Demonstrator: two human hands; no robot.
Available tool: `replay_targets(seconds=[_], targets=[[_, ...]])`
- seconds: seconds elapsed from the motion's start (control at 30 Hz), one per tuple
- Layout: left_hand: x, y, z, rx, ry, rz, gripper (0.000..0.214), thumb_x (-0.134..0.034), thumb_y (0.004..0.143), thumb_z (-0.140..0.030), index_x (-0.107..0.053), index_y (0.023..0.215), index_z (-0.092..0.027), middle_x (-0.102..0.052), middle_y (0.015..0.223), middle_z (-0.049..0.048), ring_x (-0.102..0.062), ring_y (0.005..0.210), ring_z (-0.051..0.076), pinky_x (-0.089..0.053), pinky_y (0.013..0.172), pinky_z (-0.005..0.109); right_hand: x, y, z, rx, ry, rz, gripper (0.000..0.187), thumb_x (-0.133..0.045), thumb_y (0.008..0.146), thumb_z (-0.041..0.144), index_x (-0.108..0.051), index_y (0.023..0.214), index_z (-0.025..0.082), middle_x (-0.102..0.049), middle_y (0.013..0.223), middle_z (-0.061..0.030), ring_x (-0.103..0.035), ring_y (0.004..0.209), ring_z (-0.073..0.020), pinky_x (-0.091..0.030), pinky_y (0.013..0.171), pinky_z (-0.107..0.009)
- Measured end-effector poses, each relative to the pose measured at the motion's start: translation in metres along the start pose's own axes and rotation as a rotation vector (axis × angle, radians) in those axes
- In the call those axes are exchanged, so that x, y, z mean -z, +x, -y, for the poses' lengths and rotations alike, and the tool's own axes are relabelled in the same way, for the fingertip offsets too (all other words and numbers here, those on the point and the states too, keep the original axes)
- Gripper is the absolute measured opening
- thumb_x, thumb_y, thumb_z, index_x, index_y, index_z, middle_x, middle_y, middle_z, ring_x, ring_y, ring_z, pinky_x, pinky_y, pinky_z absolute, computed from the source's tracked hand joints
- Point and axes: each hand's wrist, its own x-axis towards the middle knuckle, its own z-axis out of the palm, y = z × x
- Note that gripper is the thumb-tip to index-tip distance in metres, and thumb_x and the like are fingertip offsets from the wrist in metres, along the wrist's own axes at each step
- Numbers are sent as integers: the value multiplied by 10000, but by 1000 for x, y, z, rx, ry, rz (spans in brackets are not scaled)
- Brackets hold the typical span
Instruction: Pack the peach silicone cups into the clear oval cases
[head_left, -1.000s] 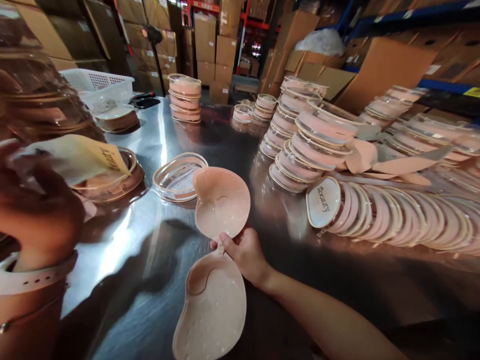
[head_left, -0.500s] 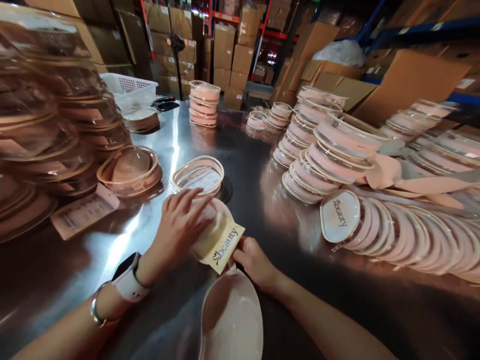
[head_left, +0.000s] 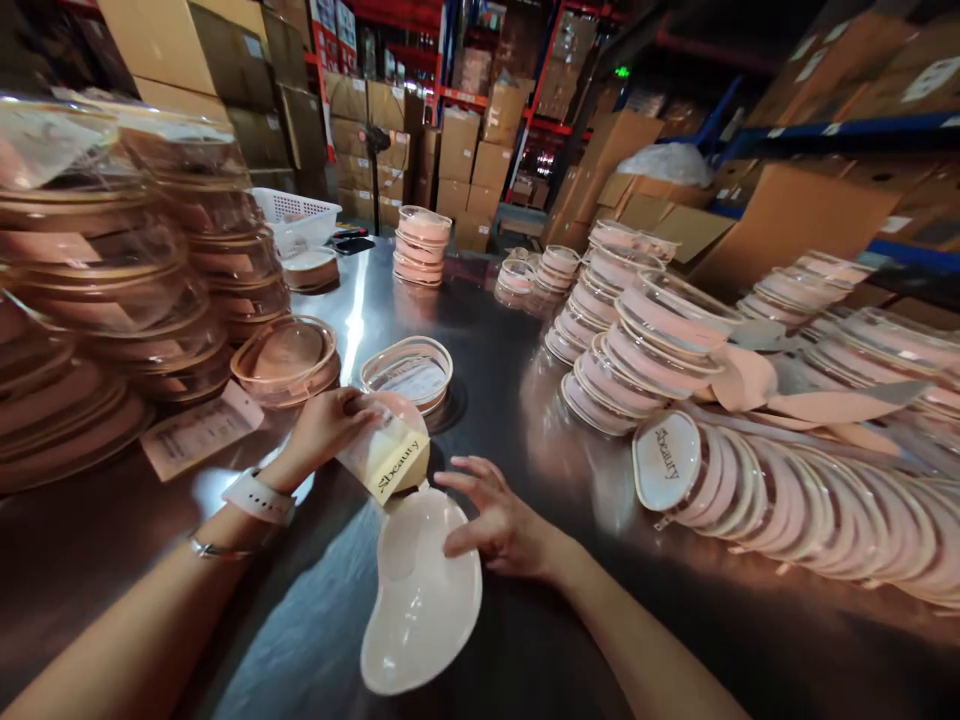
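A pink silicone cup (head_left: 420,600) lies hollow side up on the steel table (head_left: 525,640) in front of me. Its twin cup (head_left: 390,425) is joined to it at the far end and is lifted off the table. My left hand (head_left: 326,428) grips that far cup together with a yellow "Beauty" card packet (head_left: 391,462) pressed on it. My right hand (head_left: 499,520) hovers over the right edge of the near cup, fingers spread, holding nothing. An open clear round case (head_left: 409,370) stands just beyond the cups.
Tall stacks of filled clear cases (head_left: 112,280) rise at the left, with a paper label (head_left: 201,428) lying at their foot. More stacks and a long row of cases (head_left: 787,480) fill the right. A white basket (head_left: 296,215) and cardboard boxes stand behind.
My left hand brought the yellow card packet onto the far cup and now grips both, lifting them. My right hand let go of the joint between the cups and spread open.
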Motion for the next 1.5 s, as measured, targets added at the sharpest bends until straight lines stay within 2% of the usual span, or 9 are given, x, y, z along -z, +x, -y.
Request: replay_targets(seconds=[0.07,0.17,0.4,0.53,0.67,0.87,1.13,1.3,1.5], targets=[[-4,-7,-11,-44,-36,-20,250,-728,718,-421,-667,710,-178,-599,588,-19,-507,570,141,-351,507,230,-5,2,9,-138,163,-90,106,-845,735,386,-802,798,312,-490,1490,-38,-216,1491,-362,-149,1199,-576],[-19,-26,-34,-133,-122,30,194,-689,766,-379,-693,768,-185,-686,678,19,-592,637,175,-451,592,266,-8,5,20,-406,503,-425,496,-747,717,711,-788,796,223,-356,1572,-106,-209,1493,-377,-280,1172,-502],[-39,-34,-37,-275,-284,137,476,-358,961,-465,-729,919,-170,-768,904,108,-707,851,258,-581,779,396,-6,17,23,-600,1404,-611,568,-809,715,636,-707,1053,191,-756,978,-79,-702,968,-264,-520,950,-418],[-31,-8,-8,-450,181,-27,382,-513,923,-399,-670,1200,-187,-638,1371,147,-469,1373,373,-271,1157,660,4,19,24,-639,1730,-655,512,-854,704,554,-721,1035,187,-779,941,-47,-712,958,-241,-537,940,-371],[-26,1,11,-622,670,-120,304,-562,928,-348,-662,1135,-151,-576,1435,194,-428,1410,396,-236,1158,697,11,14,28,-617,1968,-583,604,-867,668,555,-719,1103,163,-772,1084,-66,-694,1062,-214,-514,979,-302],[-18,-2,6,-894,810,-101,274,-469,931,-111,-684,1079,-194,-718,1221,140,-667,1122,284,-507,958,458,-7,12,45,-592,1766,-525,426,-811,726,452,-667,1046,210,-761,955,-36,-705,897,-225,-546,815,-343],[-15,-17,-23,-804,659,-369,210,-490,927,-146,-685,869,-199,-719,994,109,-663,904,256,-507,844,418,16,6,29,-425,495,-843,400,-724,718,303,-693,1100,188,-678,1143,-103,-621,1031,-275,-517,899,-356],[-17,-19,-21,-719,653,-309,210,-534,954,-277,-654,1087,-166,-724,953,106,-662,853,273,-490,811,423,17,5,25,-490,828,-874,402,-624,859,545,-662,1018,177,-693,943,-72,-625,881,-239,-527,777,-325],[-22,-26,-30,-688,543,-47,275,-466,957,-211,-692,802,-200,-735,833,81,-670,811,261,-480,867,447,11,10,26,-527,953,-848,471,-682,825,610,-660,1006,176,-702,970,-66,-621,905,-236,-511,817,-333]])
